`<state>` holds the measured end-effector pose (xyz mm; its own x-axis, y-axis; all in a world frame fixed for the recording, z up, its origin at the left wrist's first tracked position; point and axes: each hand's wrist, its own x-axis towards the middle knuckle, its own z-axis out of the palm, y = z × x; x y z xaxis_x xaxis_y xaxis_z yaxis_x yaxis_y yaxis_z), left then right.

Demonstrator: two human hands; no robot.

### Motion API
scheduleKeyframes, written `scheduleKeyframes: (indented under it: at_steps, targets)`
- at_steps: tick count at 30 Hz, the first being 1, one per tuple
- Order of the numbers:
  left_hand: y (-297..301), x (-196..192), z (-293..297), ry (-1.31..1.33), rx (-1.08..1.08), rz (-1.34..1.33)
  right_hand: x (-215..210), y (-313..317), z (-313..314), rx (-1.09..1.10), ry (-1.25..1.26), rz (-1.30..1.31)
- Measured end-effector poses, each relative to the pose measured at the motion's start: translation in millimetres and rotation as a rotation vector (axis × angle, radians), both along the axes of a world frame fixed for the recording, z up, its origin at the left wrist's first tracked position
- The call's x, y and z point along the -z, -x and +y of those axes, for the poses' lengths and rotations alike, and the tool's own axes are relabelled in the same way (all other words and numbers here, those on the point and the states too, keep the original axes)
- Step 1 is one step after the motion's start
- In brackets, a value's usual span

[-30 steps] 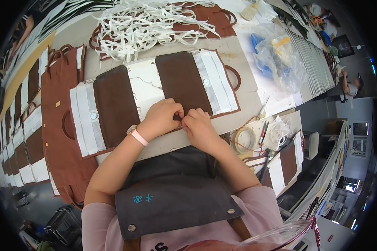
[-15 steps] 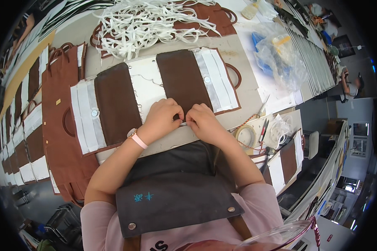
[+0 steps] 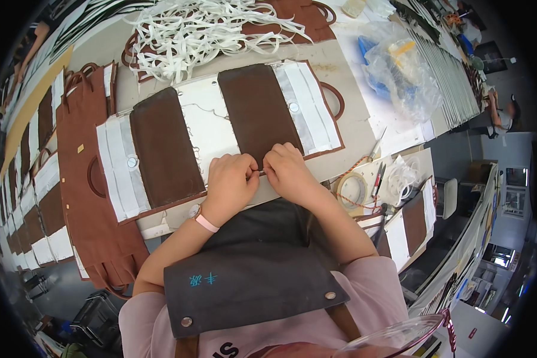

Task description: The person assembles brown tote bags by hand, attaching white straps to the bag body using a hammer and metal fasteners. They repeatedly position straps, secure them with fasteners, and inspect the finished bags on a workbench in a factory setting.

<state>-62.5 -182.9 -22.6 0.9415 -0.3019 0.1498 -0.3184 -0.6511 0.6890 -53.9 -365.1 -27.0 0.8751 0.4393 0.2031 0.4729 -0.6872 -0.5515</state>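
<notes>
A worker's left hand (image 3: 231,182) and right hand (image 3: 286,170), both pinched shut, fold the near edge of a flat brown leather bag panel (image 3: 258,114) on the table, needing firm, even pressing next.

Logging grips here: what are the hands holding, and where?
Both hands, left and right, pinch the near edge of the brown and white panel; details are hidden.

My only view: head-worn fisheye, looking steeply down from just above the chest. Close on the left hand (image 3: 231,184) and right hand (image 3: 288,173) at the surface (image 3: 352,128) edge; straight lines bow toward the rim.
</notes>
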Motion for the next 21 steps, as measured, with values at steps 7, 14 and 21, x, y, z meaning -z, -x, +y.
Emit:
scheduleKeyframes:
  at_steps: [7,14,21]
  targets:
    - [-7,1,2,-0.06,0.043,0.046,-2,-2,-6,-0.028,-0.046,0.103]
    - [-8,2,5,-0.034,0.098,0.0,-7,-4,0,0.005,-0.002,0.106]
    - [-29,-8,5,-0.208,0.182,0.199,-18,-18,-1,-0.045,0.194,0.198]
